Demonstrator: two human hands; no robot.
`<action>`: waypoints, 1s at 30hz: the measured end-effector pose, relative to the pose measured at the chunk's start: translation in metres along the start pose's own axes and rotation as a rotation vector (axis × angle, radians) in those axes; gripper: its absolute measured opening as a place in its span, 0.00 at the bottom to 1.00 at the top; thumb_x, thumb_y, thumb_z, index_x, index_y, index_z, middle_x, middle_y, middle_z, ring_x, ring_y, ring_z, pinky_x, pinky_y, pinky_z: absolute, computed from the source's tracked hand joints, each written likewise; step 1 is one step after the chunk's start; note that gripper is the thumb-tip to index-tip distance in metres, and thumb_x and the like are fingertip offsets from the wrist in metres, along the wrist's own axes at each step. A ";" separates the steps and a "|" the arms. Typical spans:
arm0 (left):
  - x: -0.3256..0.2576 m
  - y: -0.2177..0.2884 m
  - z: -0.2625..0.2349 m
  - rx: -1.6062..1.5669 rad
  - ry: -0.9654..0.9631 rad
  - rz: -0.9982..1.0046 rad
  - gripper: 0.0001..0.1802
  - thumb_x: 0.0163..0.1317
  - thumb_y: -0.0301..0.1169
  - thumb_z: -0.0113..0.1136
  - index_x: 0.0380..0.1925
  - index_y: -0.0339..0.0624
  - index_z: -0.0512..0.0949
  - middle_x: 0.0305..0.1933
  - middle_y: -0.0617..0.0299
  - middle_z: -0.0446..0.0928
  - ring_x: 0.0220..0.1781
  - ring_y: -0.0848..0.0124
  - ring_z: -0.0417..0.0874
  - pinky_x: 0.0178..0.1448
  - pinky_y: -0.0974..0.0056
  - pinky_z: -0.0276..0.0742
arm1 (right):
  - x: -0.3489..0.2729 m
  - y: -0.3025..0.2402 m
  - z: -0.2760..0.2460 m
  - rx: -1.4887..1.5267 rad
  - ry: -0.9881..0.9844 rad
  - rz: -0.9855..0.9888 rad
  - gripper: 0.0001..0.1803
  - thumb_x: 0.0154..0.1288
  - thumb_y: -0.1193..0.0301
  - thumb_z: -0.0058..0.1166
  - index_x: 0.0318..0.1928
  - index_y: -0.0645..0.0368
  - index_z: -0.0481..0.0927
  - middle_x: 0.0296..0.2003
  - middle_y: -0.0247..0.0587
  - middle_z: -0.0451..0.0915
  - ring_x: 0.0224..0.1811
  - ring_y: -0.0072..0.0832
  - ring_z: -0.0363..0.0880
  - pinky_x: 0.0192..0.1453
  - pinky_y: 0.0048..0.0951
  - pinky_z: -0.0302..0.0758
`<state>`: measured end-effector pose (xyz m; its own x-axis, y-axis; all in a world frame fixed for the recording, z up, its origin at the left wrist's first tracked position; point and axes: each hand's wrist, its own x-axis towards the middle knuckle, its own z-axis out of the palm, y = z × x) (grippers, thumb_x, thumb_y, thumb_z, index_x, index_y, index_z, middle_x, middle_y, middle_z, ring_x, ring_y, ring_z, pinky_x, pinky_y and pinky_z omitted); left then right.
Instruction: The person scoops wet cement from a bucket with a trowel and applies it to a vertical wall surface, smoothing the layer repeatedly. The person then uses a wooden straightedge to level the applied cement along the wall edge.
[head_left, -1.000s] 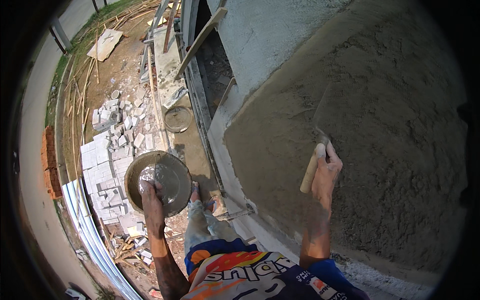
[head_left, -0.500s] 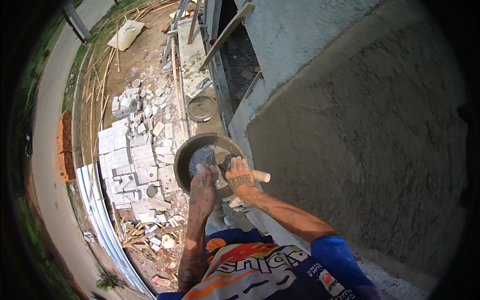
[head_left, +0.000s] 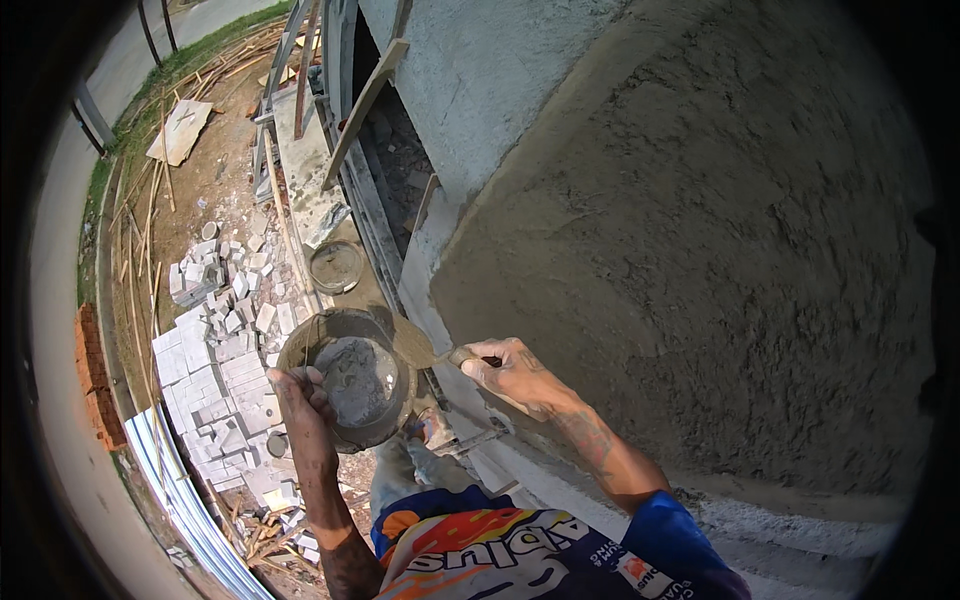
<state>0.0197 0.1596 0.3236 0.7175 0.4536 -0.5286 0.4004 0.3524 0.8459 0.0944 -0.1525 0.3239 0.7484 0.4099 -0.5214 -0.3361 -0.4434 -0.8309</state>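
My left hand (head_left: 300, 398) is closed on the near left rim of a dark round bucket (head_left: 397, 408), with its thumb outside. Grey wet mortar (head_left: 352, 380) lies in the bottom of the bucket. My right hand (head_left: 515, 376) grips the handle of a trowel (head_left: 413, 345). The mortar-coated blade reaches over the bucket's right rim and points away from the wall. On the right stands a wall with rough grey plaster (head_left: 660, 250), a short distance from my right hand.
A second round container (head_left: 335, 267) stands on the ledge ahead. Wooden boards (head_left: 365, 115) lean by an opening there. Below on the left lie white blocks (head_left: 225, 370), orange bricks (head_left: 95, 380), long metal channels (head_left: 190, 510) and a road (head_left: 55, 250).
The trowel has risen from inside the bucket to its right rim, and my right hand has turned. My left hand and the bucket have shifted left in view, and the view has turned rightward.
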 end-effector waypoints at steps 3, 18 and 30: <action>0.004 -0.014 -0.002 0.075 0.037 -0.030 0.37 0.77 0.68 0.33 0.36 0.44 0.74 0.25 0.73 0.63 0.26 0.79 0.60 0.31 0.70 0.55 | -0.008 -0.019 -0.044 0.250 0.283 0.097 0.30 0.71 0.53 0.65 0.60 0.65 0.83 0.40 0.34 0.82 0.41 0.22 0.76 0.47 0.28 0.75; 0.020 -0.021 -0.004 0.312 0.099 -0.041 0.44 0.79 0.65 0.31 0.45 0.30 0.79 0.39 0.53 0.77 0.43 0.61 0.75 0.53 0.58 0.71 | -0.019 -0.008 0.028 -0.810 0.467 -0.326 0.19 0.63 0.72 0.64 0.53 0.68 0.84 0.50 0.52 0.79 0.53 0.46 0.76 0.58 0.44 0.74; 0.003 -0.034 0.042 0.219 -0.239 0.017 0.35 0.81 0.58 0.36 0.39 0.36 0.77 0.29 0.65 0.69 0.32 0.73 0.67 0.39 0.65 0.65 | 0.069 0.058 0.083 -1.076 0.082 -0.292 0.17 0.63 0.69 0.60 0.50 0.64 0.86 0.53 0.54 0.78 0.59 0.48 0.74 0.63 0.47 0.70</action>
<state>0.0325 0.1145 0.2958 0.8286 0.2434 -0.5042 0.4813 0.1503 0.8636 0.0787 -0.0839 0.2234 0.7668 0.5745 -0.2862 0.4986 -0.8140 -0.2980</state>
